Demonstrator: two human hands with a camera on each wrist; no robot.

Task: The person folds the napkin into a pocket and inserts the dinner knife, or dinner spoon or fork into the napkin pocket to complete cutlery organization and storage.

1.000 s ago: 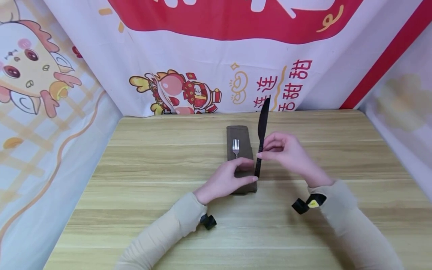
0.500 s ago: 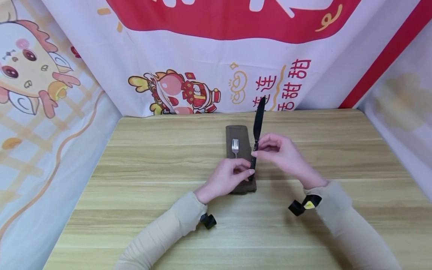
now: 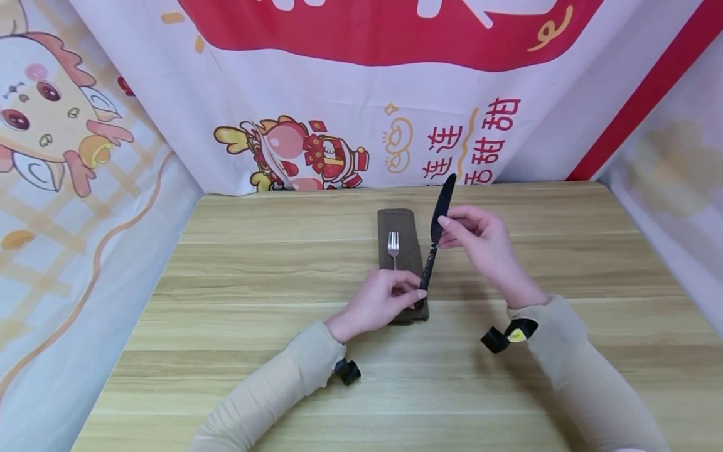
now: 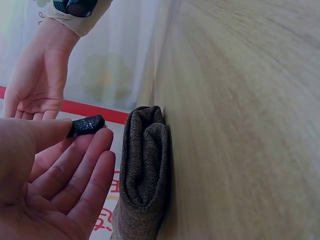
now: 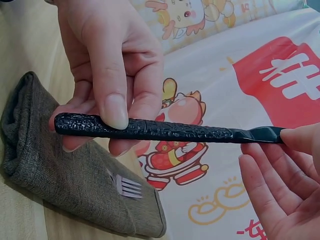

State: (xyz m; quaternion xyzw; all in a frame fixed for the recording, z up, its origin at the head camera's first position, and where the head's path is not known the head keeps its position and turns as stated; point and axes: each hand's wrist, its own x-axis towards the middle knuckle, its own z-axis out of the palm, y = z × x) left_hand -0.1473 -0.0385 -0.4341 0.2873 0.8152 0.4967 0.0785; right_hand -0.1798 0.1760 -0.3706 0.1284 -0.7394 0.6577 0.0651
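Observation:
A black table knife (image 3: 431,257) with a textured handle is held up between both hands, its blade pointing up and away. My left hand (image 3: 377,302) pinches the handle's end between thumb and fingers, also plain in the left wrist view. Thumb and fingers of my right hand (image 3: 480,242) pinch the blade near where it meets the handle. Beneath lies a folded dark brown cloth napkin (image 3: 398,221), several layers thick in the left wrist view. A silver fork (image 3: 393,243) pokes out of it, tines showing; its handle is hidden by the left hand in the head view.
The wooden table (image 3: 254,263) stretches around the napkin on all sides. A white and red printed curtain (image 3: 339,88) hangs along its back edge, with more printed cloth (image 3: 73,207) on the left. Small black cameras (image 3: 496,339) sit on both wrists.
The left hand came to pinch the knife handle's end. The right hand slid up from the handle to the blade, and the knife now tilts further right.

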